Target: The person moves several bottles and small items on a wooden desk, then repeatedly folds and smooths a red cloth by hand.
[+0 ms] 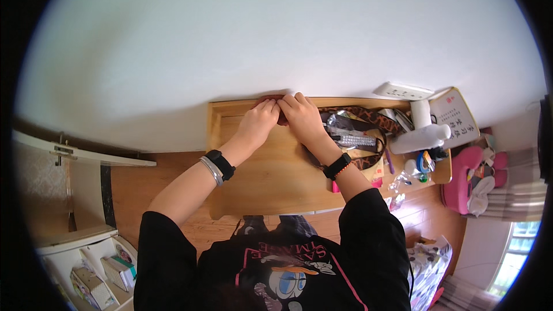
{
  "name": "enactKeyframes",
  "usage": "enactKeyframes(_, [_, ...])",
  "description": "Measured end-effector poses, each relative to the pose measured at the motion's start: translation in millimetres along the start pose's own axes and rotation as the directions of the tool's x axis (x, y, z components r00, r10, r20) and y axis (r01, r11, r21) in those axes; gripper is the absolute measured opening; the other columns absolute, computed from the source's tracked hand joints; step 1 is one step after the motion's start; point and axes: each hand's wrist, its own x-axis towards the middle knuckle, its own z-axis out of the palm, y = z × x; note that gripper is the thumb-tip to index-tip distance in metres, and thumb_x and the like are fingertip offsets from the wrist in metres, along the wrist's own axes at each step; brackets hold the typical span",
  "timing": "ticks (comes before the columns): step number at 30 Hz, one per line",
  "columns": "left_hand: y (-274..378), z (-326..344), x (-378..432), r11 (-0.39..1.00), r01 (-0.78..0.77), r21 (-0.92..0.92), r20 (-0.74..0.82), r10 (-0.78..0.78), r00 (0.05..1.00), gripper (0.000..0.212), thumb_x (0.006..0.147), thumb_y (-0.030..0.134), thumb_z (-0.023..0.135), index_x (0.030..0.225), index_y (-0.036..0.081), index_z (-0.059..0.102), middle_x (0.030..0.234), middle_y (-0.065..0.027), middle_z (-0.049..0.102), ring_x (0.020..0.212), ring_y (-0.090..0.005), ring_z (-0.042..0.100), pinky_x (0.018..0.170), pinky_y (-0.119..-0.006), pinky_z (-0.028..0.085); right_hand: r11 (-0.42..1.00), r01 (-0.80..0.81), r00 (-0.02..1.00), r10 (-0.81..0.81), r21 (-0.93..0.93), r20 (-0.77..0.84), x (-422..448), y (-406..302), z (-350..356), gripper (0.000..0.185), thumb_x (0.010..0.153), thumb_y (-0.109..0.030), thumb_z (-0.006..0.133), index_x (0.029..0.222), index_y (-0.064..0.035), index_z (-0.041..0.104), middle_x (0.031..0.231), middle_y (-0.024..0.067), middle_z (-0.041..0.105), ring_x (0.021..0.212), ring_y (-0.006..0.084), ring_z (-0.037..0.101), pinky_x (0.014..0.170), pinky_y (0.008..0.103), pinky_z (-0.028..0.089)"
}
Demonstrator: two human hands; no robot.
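Observation:
At the back edge of a wooden desk (263, 168), against the wall, both hands meet over a dark reddish-brown object (282, 119). My left hand (260, 117) grips it from the left with bent fingers. My right hand (298, 110) holds its right side, the fingertips touching those of the left. The hands cover most of the object, so its kind cannot be told. Just right of my right hand lies a leopard-patterned strap (367, 114), looped around clear plastic packaging (341, 123) and a glittery item (356, 140).
White bottles (417, 139), a blue tape roll (425, 162) and a purple pen (389, 162) crowd the desk's right side. Behind them are a power strip (404, 91) and a board with writing (453, 116). A pink chair (462, 177) stands right; an open cabinet (86, 250) is lower left.

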Motion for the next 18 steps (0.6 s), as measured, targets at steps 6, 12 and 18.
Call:
enactKeyframes(6, [34.7, 16.6, 28.8, 0.997, -0.061, -0.045, -0.043, 0.059, 0.997, 0.026, 0.075, -0.002, 0.055, 0.1, -0.006, 0.059, 0.108, -0.0194, 0.061, 0.1, -0.0292, 0.061, 0.079, -0.034, 0.054, 0.994, -0.111, 0.993, 0.112, -0.009, 0.042, -26.1, 31.1, -23.2, 0.027, 0.061, -0.008, 0.067, 0.087, -0.0084, 0.059, 0.086, 0.0026, 0.055, 0.082, 0.0228, 0.054, 0.074, 0.0319, 0.048])
enactKeyframes(12, [71.9, 35.3, 61.5, 0.991, -0.123, -0.06, -0.034, 0.121, 0.992, 0.028, 0.075, -0.002, 0.054, 0.102, -0.006, 0.058, 0.111, -0.0193, 0.061, 0.104, -0.029, 0.059, 0.082, -0.034, 0.054, 0.989, -0.135, 0.991, 0.134, -0.055, -0.025, -54.2, 69.6, -45.5, 0.017, 0.065, -0.01, 0.066, 0.08, -0.0068, 0.057, 0.083, 0.0046, 0.055, 0.082, 0.0233, 0.054, 0.075, 0.0322, 0.047])
enactKeyframes(18, [104.1, 55.9, 92.8, 0.98, -0.189, -0.059, -0.049, 0.186, 0.981, 0.026, 0.075, 0.0, 0.054, 0.1, -0.006, 0.058, 0.11, -0.0184, 0.061, 0.103, -0.028, 0.06, 0.082, -0.033, 0.054, 0.966, -0.256, 0.966, 0.258, -0.043, 0.026, -78.4, 102.1, -65.2, 0.025, 0.067, -0.003, 0.061, 0.091, -0.0058, 0.061, 0.09, 0.0048, 0.058, 0.086, 0.0258, 0.055, 0.078, 0.0348, 0.048])
